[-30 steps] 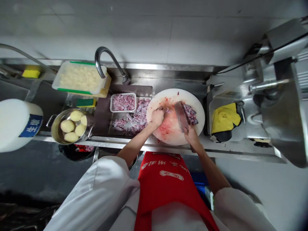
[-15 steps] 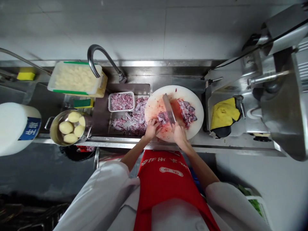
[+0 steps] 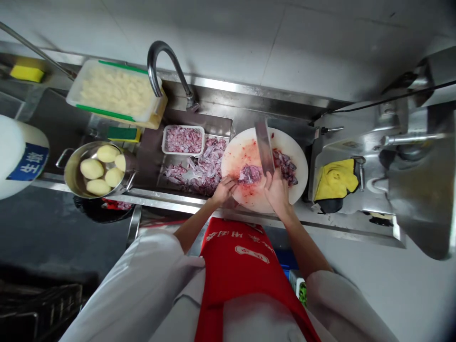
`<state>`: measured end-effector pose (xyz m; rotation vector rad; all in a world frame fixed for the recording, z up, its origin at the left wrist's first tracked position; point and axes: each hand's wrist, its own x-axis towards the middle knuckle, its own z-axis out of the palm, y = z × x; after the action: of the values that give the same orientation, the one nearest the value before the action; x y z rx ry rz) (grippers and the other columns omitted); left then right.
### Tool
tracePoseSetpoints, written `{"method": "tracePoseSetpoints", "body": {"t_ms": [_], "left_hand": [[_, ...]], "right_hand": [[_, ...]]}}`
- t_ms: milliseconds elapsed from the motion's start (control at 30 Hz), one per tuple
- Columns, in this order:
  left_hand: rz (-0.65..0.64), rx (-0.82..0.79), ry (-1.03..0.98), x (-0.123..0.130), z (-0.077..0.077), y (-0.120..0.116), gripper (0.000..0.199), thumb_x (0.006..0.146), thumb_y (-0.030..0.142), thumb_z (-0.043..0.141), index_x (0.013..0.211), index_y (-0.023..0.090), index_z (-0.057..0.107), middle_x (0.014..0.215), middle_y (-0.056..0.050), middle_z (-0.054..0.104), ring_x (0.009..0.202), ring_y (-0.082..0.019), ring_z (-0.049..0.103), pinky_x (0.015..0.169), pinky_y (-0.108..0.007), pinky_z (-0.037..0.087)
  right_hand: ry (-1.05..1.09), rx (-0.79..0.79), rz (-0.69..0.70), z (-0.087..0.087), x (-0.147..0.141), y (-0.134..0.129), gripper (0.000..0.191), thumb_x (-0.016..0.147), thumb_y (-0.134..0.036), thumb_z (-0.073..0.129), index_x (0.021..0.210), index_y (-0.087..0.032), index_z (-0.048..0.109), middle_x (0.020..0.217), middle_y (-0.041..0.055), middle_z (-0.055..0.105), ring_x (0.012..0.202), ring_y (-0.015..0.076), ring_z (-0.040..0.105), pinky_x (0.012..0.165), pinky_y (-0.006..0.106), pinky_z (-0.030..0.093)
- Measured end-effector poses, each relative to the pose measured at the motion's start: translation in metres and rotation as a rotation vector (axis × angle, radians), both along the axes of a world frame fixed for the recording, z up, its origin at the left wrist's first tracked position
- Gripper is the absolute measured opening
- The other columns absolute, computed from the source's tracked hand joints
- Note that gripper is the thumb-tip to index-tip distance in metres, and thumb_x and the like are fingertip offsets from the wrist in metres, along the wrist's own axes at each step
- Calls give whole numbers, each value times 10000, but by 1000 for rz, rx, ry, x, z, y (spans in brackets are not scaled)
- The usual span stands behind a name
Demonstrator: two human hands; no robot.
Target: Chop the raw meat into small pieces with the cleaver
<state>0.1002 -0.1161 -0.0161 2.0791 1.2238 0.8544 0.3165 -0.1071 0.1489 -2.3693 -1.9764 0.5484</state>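
My right hand (image 3: 278,190) is wrapped round the handle of a cleaver (image 3: 264,146). Its broad blade points away from me over a round white cutting board (image 3: 249,203) stained red. Just left of the blade lies a small heap of cut raw meat (image 3: 250,174), pinkish purple. The bent fingers of my left hand (image 3: 225,188) are drawn together at this heap's left edge; my fingertips partly hide the contact. Beyond the cleaver, on the board's right side, is a darker pile of raw meat pieces (image 3: 287,167), partly covered by blade and hand.
Left of the board, a sink (image 3: 149,164) holds loose meat pieces and a white basket (image 3: 183,153) of meat under a faucet (image 3: 166,47). Farther left stand a pot of peeled potatoes (image 3: 95,169) and a lidded tub (image 3: 117,97). A yellow cloth (image 3: 337,179) lies right.
The cleaver has lifted off the meat, its blade now higher and farther right over the board. My left fingers have drawn slightly left. The whole view has tilted.
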Motion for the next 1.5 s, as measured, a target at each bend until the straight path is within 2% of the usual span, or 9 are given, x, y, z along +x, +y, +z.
{"method": "tracePoseSetpoints", "body": {"t_ms": [67, 300, 433, 567, 833, 1100, 1200, 1333, 1500], "left_hand": [[5, -2, -11, -1, 0, -1, 229, 1020, 303, 525, 1021, 184, 721, 1063, -98, 687, 1050, -213, 620, 979, -404, 502], [41, -17, -39, 1, -1, 1, 249, 1012, 324, 538, 963, 174, 731, 993, -103, 693, 1006, -221, 624, 957, -428, 513], [34, -9, -81, 0, -5, 0, 247, 1009, 340, 544, 966, 183, 730, 994, -98, 702, 1007, -216, 632, 963, -430, 510], [26, -29, -100, -2, -4, -1, 248, 1010, 349, 538, 977, 193, 729, 1009, -101, 701, 1037, -217, 633, 973, -430, 504], [8, -2, -74, -3, 2, 1, 257, 1017, 322, 515, 921, 178, 706, 953, -97, 686, 966, -211, 619, 927, -403, 509], [147, -18, -58, -13, 6, -13, 239, 992, 359, 553, 909, 195, 705, 978, -91, 689, 984, -209, 624, 937, -405, 518], [207, -23, -44, -15, 9, -15, 235, 998, 354, 543, 948, 203, 717, 993, -93, 688, 991, -212, 619, 932, -406, 522], [16, -12, -32, -7, 5, -12, 219, 997, 320, 558, 1085, 203, 721, 1090, -105, 676, 1080, -225, 602, 986, -423, 507], [53, -21, -44, 16, -1, -2, 246, 1021, 289, 505, 1070, 181, 720, 1070, -112, 668, 1072, -227, 592, 978, -422, 506]], "right_hand": [[0, 37, -21, -2, -9, 2, 461, 1079, -374, 258, 1320, -74, 512, 963, 186, 712, 903, 276, 680, 747, 314, 436], [53, -320, 27, -50, 6, -47, 319, 1023, -231, 398, 1251, -72, 556, 1069, 172, 714, 972, 230, 672, 792, 279, 451], [60, -261, 21, -31, 21, -53, 320, 1011, -236, 396, 1246, -82, 550, 1024, 178, 707, 965, 267, 676, 773, 306, 456], [52, -5, -41, -9, -4, -31, 421, 1049, -317, 289, 1298, -68, 521, 1024, 216, 691, 961, 303, 672, 782, 346, 470], [105, -327, 68, -45, -39, -33, 327, 1003, -175, 405, 1280, -63, 539, 1129, 201, 709, 1049, 253, 683, 838, 298, 469], [54, -15, 24, -8, -36, -25, 408, 1059, -341, 274, 1229, -105, 559, 1014, 197, 717, 951, 277, 682, 779, 319, 476], [64, -103, 34, -21, -54, -22, 394, 1057, -329, 298, 1257, -91, 541, 1009, 201, 730, 933, 270, 699, 738, 302, 484], [97, -305, 90, -51, -66, -17, 321, 1022, -205, 381, 1277, -75, 526, 1063, 201, 736, 977, 250, 709, 744, 274, 484], [161, -264, 93, -52, -36, -11, 268, 1012, -242, 434, 1200, -115, 577, 1050, 174, 732, 1009, 261, 694, 789, 286, 475]]}}
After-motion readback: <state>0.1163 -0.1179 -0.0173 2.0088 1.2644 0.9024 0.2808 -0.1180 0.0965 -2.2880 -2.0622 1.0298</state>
